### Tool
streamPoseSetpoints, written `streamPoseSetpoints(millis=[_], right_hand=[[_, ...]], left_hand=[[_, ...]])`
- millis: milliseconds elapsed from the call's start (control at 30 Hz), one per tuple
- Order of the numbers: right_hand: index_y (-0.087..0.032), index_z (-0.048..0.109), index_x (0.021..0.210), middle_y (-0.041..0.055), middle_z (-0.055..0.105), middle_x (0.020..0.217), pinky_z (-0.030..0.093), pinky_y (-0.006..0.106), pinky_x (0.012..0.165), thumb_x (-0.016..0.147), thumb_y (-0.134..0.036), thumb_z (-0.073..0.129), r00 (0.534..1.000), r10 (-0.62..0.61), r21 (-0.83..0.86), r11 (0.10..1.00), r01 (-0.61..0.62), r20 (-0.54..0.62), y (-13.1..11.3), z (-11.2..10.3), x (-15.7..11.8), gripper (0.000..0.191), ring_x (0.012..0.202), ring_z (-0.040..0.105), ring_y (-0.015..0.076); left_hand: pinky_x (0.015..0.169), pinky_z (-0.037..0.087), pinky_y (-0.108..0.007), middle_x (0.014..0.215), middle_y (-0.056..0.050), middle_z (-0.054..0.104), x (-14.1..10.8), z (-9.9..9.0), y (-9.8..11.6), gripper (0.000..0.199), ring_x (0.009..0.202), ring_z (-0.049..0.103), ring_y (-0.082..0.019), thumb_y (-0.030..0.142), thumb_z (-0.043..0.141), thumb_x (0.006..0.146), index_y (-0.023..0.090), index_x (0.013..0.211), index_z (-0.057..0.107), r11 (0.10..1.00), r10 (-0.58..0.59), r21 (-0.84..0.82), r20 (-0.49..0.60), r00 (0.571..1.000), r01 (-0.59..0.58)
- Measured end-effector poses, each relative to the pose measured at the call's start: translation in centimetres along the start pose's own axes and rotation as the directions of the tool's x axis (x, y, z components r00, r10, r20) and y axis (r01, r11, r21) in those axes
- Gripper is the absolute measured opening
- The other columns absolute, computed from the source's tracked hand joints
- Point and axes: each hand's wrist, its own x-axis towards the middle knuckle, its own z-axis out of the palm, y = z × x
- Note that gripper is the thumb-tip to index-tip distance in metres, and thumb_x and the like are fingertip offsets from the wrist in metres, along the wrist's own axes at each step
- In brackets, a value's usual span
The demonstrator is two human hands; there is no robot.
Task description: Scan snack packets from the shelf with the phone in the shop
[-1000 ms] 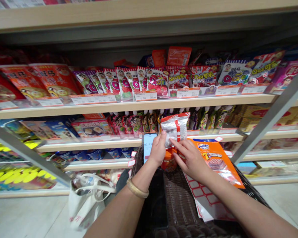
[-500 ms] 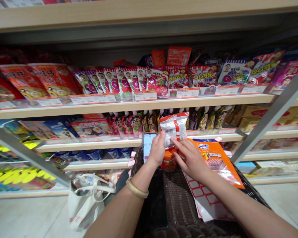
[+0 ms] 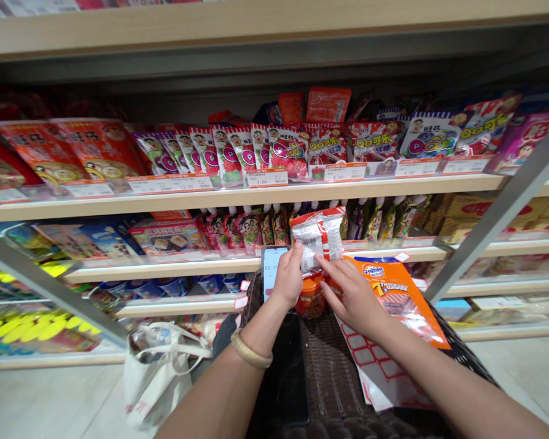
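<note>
My left hand (image 3: 289,277) is closed on a small snack packet (image 3: 318,238), its thumb lying across the front. The packet is silvery white with red bands and fine print, held tilted above a dark woven basket (image 3: 332,390). The index fingertip of my right hand (image 3: 354,292) touches the packet's lower part, with the thumb apart below it and no grip visible. Under the hands, an orange-lidded jar (image 3: 310,299) is partly covered. Right of my right hand lies an orange Ovaltine wafer bag (image 3: 400,299). A sheet of red-bordered labels (image 3: 375,360) is partly hidden by my right forearm.
A lit phone (image 3: 271,268) stands at the basket's far left, and a black tablet-like slab (image 3: 287,372) lies nearer. Shelves (image 3: 229,198) of gummy bags (image 3: 288,149) and pouches (image 3: 249,228) are ahead. A white cloth bag (image 3: 153,378) rests on the floor at left.
The packet and my left hand have shifted very slightly left. Both hands keep nearly the same pose, and the view has hardly moved.
</note>
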Motion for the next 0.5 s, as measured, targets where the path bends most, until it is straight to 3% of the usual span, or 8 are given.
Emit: streamPoseSetpoints(millis=[100, 233, 333, 433, 500], right_hand=[[-0.027, 0.037, 0.148, 0.0077, 0.060, 0.098, 0.054, 0.040, 0.078, 0.094, -0.015, 0.050, 0.999, 0.024, 0.015, 1.000, -0.023, -0.022, 0.1, 0.2, -0.1, 0.057, 0.088, 0.057, 0.0230], [-0.028, 0.037, 0.148, 0.0101, 0.056, 0.111, 0.055, 0.043, 0.088, 0.092, -0.017, 0.053, 0.993, 0.086, 0.044, 0.996, -0.082, -0.081, -0.4, 0.1, 0.2, 0.060, 0.102, 0.058, 0.0249], [-0.028, 0.033, 0.151, 0.0128, 0.049, 0.122, 0.053, 0.049, 0.096, 0.091, -0.021, 0.056, 0.974, 0.139, 0.046, 0.990, -0.133, -0.178, -1.1, -0.4, 0.9, 0.065, 0.115, 0.054, 0.0281], [-0.028, 0.036, 0.147, 0.0136, 0.047, 0.126, 0.053, 0.051, 0.097, 0.090, -0.027, 0.058, 0.927, 0.208, 0.090, 0.978, -0.189, -0.312, -1.4, -1.2, 1.7, 0.062, 0.119, 0.053, 0.0295], [-0.029, 0.041, 0.141, 0.0131, 0.049, 0.127, 0.056, 0.048, 0.094, 0.089, -0.029, 0.060, 0.885, 0.291, 0.221, 0.950, -0.222, -0.362, -1.2, -1.8, 2.2, 0.055, 0.115, 0.057, 0.0273]], left_hand=[[0.085, 0.053, -0.033, 0.087, -0.005, 0.075, 0.0, -0.2, -0.1, 0.050, 0.084, 0.069, -0.020, 0.062, 0.054, 0.086, 0.016, 0.096, 0.071, 0.998, 0.018, 0.061, -0.001, 1.000, -0.018], [0.089, 0.052, -0.036, 0.092, -0.008, 0.075, -0.8, 0.3, 0.9, 0.055, 0.090, 0.067, -0.023, 0.066, 0.048, 0.088, 0.017, 0.093, 0.072, 0.952, 0.081, 0.292, 0.051, 0.995, -0.092], [0.104, 0.047, -0.041, 0.114, -0.011, 0.072, -2.1, 1.6, 2.5, 0.055, 0.114, 0.063, -0.026, 0.060, 0.039, 0.094, 0.020, 0.116, 0.069, 0.879, 0.148, 0.428, 0.172, 0.974, -0.209], [0.123, 0.024, -0.042, 0.154, -0.006, 0.045, -3.3, 3.1, 4.0, 0.052, 0.147, 0.033, -0.023, 0.050, 0.034, 0.099, 0.029, 0.143, 0.049, 0.794, 0.228, 0.485, 0.322, 0.919, -0.367], [0.125, 0.017, -0.041, 0.164, -0.001, 0.026, -3.6, 4.0, 4.6, 0.052, 0.152, 0.020, -0.022, 0.045, 0.034, 0.100, 0.031, 0.149, 0.039, 0.759, 0.225, 0.503, 0.393, 0.891, -0.413]])
